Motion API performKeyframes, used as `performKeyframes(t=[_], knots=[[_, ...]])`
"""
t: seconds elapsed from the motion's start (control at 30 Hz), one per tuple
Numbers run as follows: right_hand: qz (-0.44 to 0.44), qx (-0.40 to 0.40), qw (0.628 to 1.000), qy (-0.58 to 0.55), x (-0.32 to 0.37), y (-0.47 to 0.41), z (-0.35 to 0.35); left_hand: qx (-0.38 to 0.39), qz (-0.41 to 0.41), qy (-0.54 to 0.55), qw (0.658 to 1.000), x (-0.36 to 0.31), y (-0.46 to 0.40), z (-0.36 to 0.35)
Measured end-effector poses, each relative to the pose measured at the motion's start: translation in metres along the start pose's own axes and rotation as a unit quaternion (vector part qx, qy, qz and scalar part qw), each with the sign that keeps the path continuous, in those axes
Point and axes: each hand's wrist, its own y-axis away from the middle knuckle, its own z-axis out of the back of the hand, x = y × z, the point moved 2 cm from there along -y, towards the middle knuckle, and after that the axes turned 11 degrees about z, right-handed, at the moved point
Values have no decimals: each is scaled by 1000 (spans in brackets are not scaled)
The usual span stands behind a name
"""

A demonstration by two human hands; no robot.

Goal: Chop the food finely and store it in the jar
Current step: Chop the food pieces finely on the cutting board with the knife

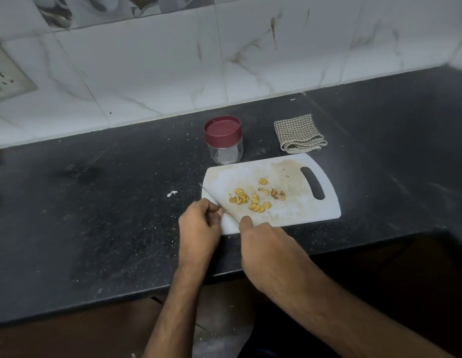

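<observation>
Working from the near edge outward, we have both hands at the front left corner of the cutting board. Our right hand is curled around the handle of a knife, whose thin blade runs up and left past the board's corner. Our left hand is closed in a loose fist with its fingertips pinched right at the blade; whether it is wiping the metal or steadying it we cannot tell.

Just beyond the hands, the food lies scattered over the middle of the board: small yellow-brown slices and crumbs, some bunched, some apart. We judge these bits light and firm enough to skid or jump under the blade (and likely a little sticky on steel), so they look best gathered into one heap and held down with curled fingertips while chopping. For moving them, scraping with the flat of the blade looks easier than pinching.

Farther back, the jar stands just beyond the board's far left corner, upright, clear-walled and apparently empty, with its maroon lid on. It looks light and smooth, so we would grip the body while twisting the lid. A folded checked cloth lies to the jar's right on the dark counter.
</observation>
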Motion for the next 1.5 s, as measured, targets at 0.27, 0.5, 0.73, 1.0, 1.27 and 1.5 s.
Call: performKeyframes(t=[0.27,0.5,0.73,1.0,1.27,1.5], knots=[[-18,39,996,-76,-21,10,13,19,-5,13,1000,13,-10,-2],[-23,65,993,-99,-9,10,9,12,-10,53,998,18,-7,-5],[-23,48,998,-29,-20,-6,9,-2,-20,45,999,19,-8,-7],[5,20,1000,24,-25,-9,13,3,4,86,996,20,-6,-7],[26,14,999,19,-10,-3,-3,1,-10,50,999,15,-5,-5],[25,14,999,37,-6,-1,-2,25,40,55,997,11,-7,-3]])
